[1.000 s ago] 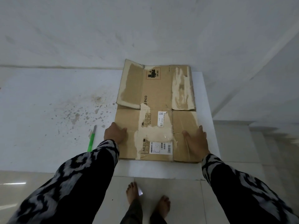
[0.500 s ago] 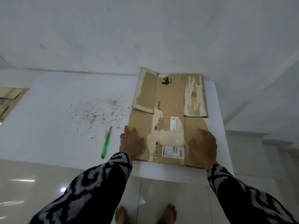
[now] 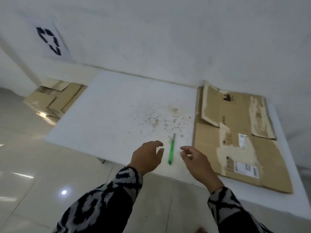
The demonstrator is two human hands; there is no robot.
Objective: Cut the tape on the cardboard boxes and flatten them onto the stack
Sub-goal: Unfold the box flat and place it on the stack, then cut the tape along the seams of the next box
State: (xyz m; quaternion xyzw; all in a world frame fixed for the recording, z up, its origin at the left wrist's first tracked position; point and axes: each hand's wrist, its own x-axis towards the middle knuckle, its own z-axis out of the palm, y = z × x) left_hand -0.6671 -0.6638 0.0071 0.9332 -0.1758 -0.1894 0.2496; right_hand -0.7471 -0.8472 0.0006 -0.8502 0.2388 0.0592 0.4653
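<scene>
A flattened cardboard box with torn tape patches and white labels lies on the right part of the white table. A green-handled cutter lies on the table just left of it, blade pointing away from me. My left hand hovers left of the cutter, fingers loosely curled and holding nothing. My right hand hovers right of the cutter, between it and the flat box, fingers apart and holding nothing. More cardboard boxes sit on the floor beyond the table's left end.
The white wall behind the table carries a sheet with a black recycling symbol. Brownish stains speckle the table's middle. Glossy floor tiles lie to the left and below.
Both hands have lifted off the flattened box and moved left to either side of the green cutter. The view has swung left, bringing the floor boxes and the wall sign into sight.
</scene>
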